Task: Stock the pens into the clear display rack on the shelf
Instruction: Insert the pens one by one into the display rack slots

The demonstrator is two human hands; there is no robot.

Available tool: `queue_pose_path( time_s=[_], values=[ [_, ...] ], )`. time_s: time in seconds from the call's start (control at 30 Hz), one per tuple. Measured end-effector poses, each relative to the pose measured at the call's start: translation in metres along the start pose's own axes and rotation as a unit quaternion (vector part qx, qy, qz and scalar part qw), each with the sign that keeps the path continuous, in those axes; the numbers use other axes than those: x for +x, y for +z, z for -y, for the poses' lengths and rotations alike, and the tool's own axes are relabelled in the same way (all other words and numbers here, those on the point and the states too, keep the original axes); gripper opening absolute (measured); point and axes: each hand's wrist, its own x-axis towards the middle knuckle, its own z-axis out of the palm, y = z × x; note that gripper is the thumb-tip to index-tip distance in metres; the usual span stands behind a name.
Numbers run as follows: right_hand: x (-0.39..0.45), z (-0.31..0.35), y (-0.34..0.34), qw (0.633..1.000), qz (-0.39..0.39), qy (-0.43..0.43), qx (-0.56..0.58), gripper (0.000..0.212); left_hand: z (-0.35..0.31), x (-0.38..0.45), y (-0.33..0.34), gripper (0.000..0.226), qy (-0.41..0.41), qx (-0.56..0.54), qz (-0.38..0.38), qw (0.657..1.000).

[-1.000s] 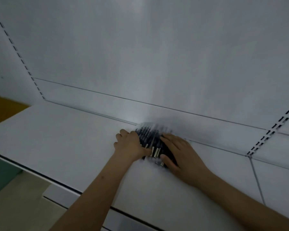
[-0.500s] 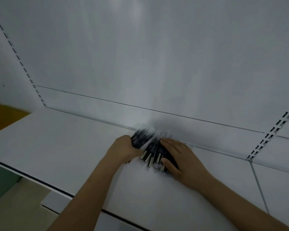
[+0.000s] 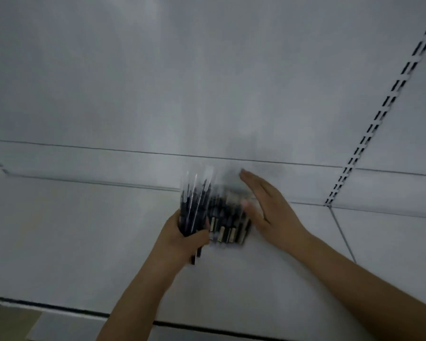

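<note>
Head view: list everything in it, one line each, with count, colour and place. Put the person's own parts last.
pens: a bunch, count unclear, dark with clear caps, upright in the left hand's grip, beside the rack
rack: one, clear, holding dark pens, on the shelf by the back panel
shelf: one, white, across the lower frame
back panel: white, behind the shelf
slotted upright: one, white with dark slots, at right
left hand: grips the pens
right hand: fingers straight, against the rack's right side

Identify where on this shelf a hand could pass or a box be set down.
Bare shelf lies left of the left hand, and more right of the right hand. It is crowded between the hands, around the display rack and held pens.
</note>
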Motion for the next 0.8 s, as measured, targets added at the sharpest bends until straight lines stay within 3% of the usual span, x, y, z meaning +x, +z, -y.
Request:
queue_pose_path(
  time_s=[0.27,0.47,0.8],
  values=[
    [-0.070,-0.026,-0.098,0.979,-0.137,0.154,-0.011,0.059,-0.001,-0.011,0.105,0.013,-0.033,-0.071,0.100,0.992],
    [-0.146,-0.055,-0.171,0.962,-0.191,0.190,-0.046,0.063,-0.026,-0.047,0.206,0.010,0.015,-0.072,0.164,0.984],
    [-0.315,-0.136,-0.333,0.919,-0.278,0.249,-0.127,0.060,-0.060,-0.106,0.430,0.013,0.059,-0.090,0.299,0.948]
  ],
)
